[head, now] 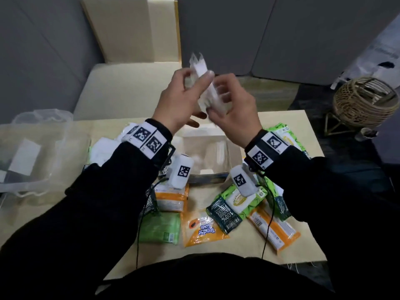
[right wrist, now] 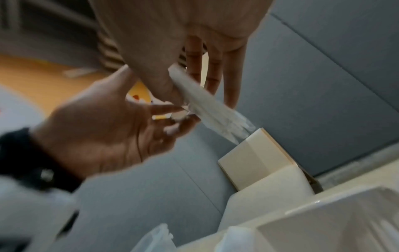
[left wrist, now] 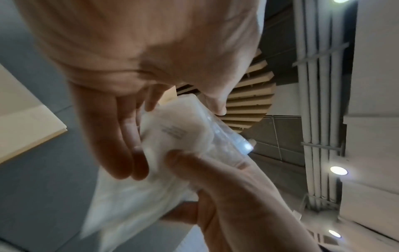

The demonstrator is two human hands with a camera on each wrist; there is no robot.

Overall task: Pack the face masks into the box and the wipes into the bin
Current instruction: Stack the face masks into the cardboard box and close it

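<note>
Face masks [head: 204,87] pinched by both hands above box [head: 234,152] of wrapped masks.

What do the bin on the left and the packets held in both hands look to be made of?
Bin: translucent, frosted-looking plastic; the table shows faintly through its walls. Mask packets: probably thin clear film over white fabric, glinting and crinkled in the left wrist view.

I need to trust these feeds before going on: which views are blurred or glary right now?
Head view: sharp on the wipe packs, motion-smeared on the wrapped masks between the hands. Left wrist view: glare spot on the wrapper, lower part smeared, ceiling lights blown out. Right wrist view: soft throughout, the left hand blurred.
</note>
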